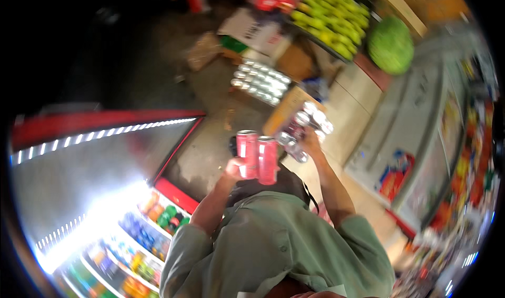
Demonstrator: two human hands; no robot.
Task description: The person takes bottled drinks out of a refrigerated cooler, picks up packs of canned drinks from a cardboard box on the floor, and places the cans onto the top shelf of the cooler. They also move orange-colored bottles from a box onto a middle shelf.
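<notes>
Two pink-red drink cans (247, 156) stand upright side by side, with my left hand (236, 168) shut around them. To their right, my right hand (311, 142) reaches in among silver-topped cans (309, 116) gathered at an orange-brown carton (290, 104). Blur hides whether its fingers grip one of these cans or only touch them. Beyond the carton sits a block of silver-topped cans (261, 81) in rows.
On the left, a lit drinks cooler (173, 193) with bottles on its shelves has its red-framed door (106, 148) swung open. A glass-topped chest freezer (398, 120) stands right. Farther off are a watermelon (390, 45) and a crate of yellow-green fruit (331, 19).
</notes>
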